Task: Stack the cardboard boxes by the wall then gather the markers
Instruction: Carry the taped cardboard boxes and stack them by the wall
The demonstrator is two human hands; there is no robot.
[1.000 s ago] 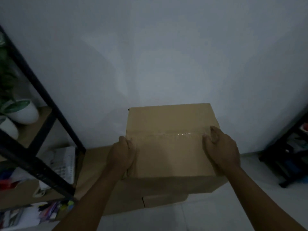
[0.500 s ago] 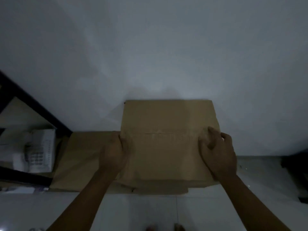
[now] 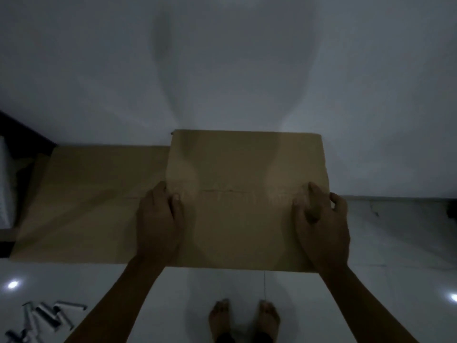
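Note:
A brown cardboard box [image 3: 247,164] with a taped seam sits against the white wall, on top of a wider, lower cardboard box [image 3: 94,199] that sticks out to its left. My left hand [image 3: 159,224] grips the top box's left edge, thumb on its lid. My right hand [image 3: 321,224] grips its right edge the same way. Several grey markers [image 3: 47,318] lie scattered on the white floor at the lower left, well apart from both hands.
A dark shelf frame [image 3: 22,134] stands at the far left beside the lower box. My bare feet [image 3: 243,320] stand on the tiled floor in front of the boxes. A dark object [image 3: 452,209] is at the right edge.
The view has tilted down, so the shelf slid out of sight and my feet and the markers came in. Both hands stay on the top box, now lower against the wall.

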